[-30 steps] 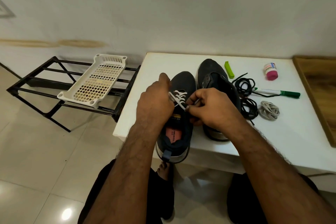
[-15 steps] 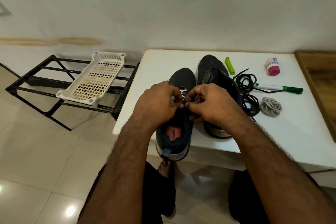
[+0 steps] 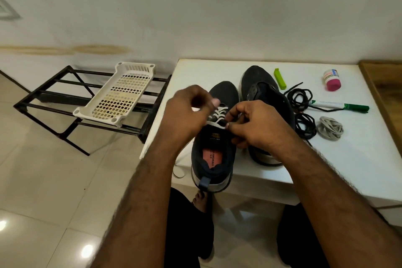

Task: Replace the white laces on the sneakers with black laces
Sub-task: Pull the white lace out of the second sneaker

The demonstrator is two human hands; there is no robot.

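White lace [image 3: 214, 123] runs crosswise over the near sneaker [image 3: 214, 137], pinched by the right hand [image 3: 256, 124]; the left hand [image 3: 185, 113], blurred, seems curled around its other end.

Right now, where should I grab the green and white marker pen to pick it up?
Take the green and white marker pen around the middle of its white barrel, with your grip coming straight down from above. It lies flat on the white table, lengthwise left to right, so its long sides are free to pinch. A loose end of the coiled black laces lies close by its tip, so stay clear of that end.
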